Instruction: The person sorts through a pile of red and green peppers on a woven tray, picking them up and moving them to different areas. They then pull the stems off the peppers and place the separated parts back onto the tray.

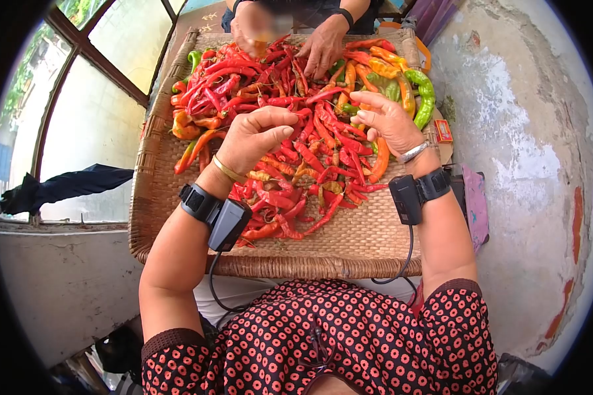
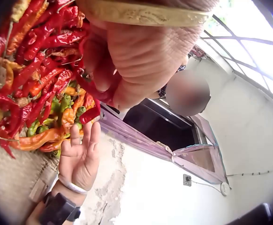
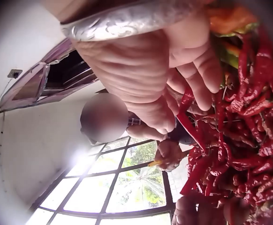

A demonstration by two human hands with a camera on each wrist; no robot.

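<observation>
My left hand [image 1: 252,137], with a gold bangle at its wrist, is raised over the near left of the chilli pile. It pinches a red chilli [image 2: 90,115], whose end sticks out past the thumb in the left wrist view. My right hand [image 1: 395,125], with a silver bangle, hovers over the pile's right side. Its fingers are relaxed and apart in the left wrist view, holding nothing. Below both hands, many wrinkled red chillies [image 1: 283,197] lie heaped on a woven tray [image 1: 375,230].
Orange and green peppers [image 1: 425,99] lie at the tray's right. Across the tray, another person's hand [image 1: 323,49] reaches into the pile; their other hand [image 1: 247,29] holds something orange. A small red box [image 1: 443,130] sits by the right rim. A dark umbrella [image 1: 79,187] lies near the window.
</observation>
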